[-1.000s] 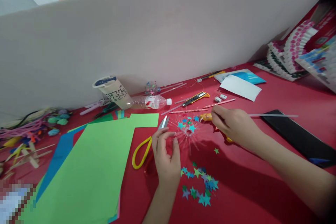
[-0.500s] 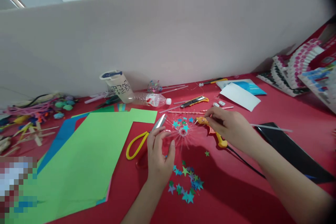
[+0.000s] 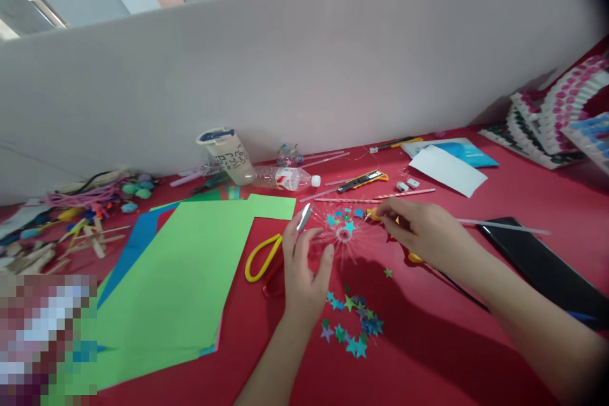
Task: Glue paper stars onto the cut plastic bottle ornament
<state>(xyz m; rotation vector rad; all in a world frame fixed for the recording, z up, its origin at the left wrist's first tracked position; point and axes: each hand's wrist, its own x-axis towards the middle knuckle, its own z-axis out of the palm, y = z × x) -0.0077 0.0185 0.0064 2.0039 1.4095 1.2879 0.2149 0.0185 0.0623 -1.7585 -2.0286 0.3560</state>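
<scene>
A clear plastic piece, cut into thin strips that fan out around a small ring (image 3: 344, 233), lies on the red table with several shiny stars (image 3: 349, 226) on its far side. My left hand (image 3: 304, 273) is beside its left edge, fingers apart and curved; contact with the strips is unclear. Under that hand lie scissors (image 3: 263, 258) with yellow and red handles, partly covered. My right hand (image 3: 423, 228) grips a yellow glue gun (image 3: 373, 214) by its body, nozzle pointing left at the stars. The hand hides most of the gun; its black cord (image 3: 464, 290) trails right.
Loose stars (image 3: 354, 323) lie in front. Green paper (image 3: 176, 279) spreads on the left beside craft pieces (image 3: 90, 203). Behind are a plastic bottle (image 3: 285, 178), a cup (image 3: 228, 155), a utility knife (image 3: 362, 181) and straws (image 3: 375, 197). A black tablet-like slab (image 3: 537, 266) is at right.
The view has shifted, so everything appears slightly further right. The right hand covers more of the glue gun, while the left hand keeps nearly the same place beside the strips.
</scene>
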